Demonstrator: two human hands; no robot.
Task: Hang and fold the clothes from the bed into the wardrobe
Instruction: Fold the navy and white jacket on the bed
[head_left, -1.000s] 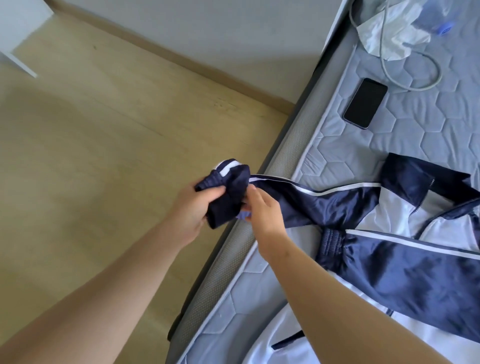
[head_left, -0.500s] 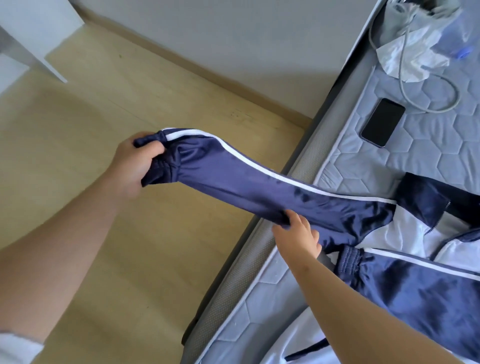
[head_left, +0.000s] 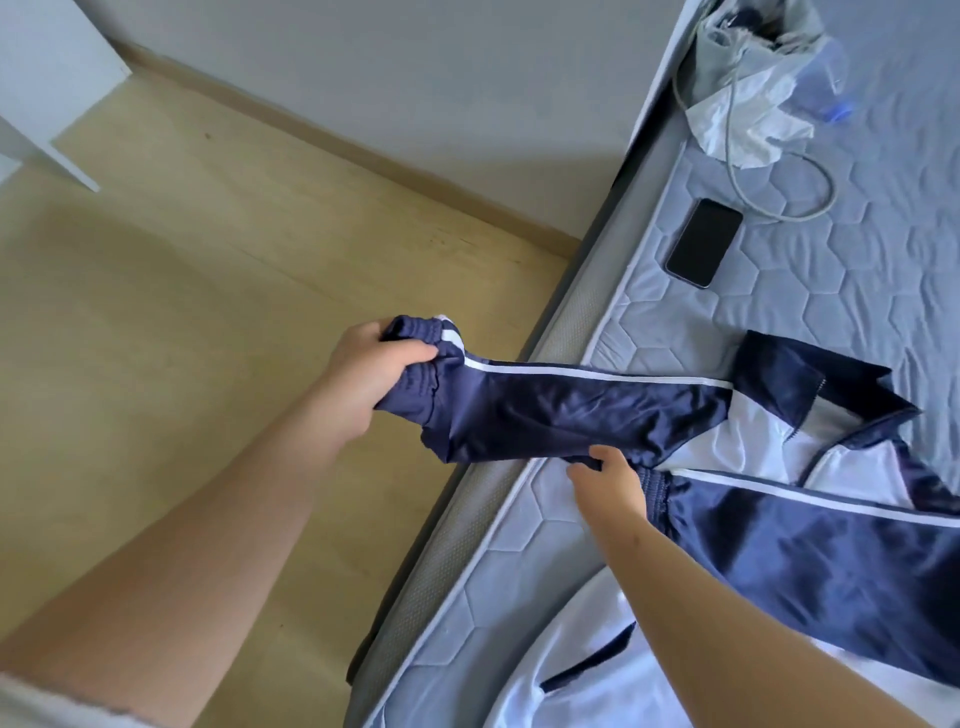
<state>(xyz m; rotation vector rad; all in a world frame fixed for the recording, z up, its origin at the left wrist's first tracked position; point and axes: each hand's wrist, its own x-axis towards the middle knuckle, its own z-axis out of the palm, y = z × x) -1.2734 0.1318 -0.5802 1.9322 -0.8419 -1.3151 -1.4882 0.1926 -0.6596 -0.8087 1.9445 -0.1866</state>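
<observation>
Nothing readable can be made out here tbh: no words, brands, numbers or signs. Only plain white stripes are seen on the navy jacket (head_left: 571, 410), the phone (head_left: 704, 241) on the bed is shown with a dark screen, and any print on the crumpled bag (head_left: 748, 119) is too blurred to be read.

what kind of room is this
Most likely a bedroom: a bare quilted mattress beside a wood floor, a navy and white jacket spread on it, and a phone lying nearby.
</observation>
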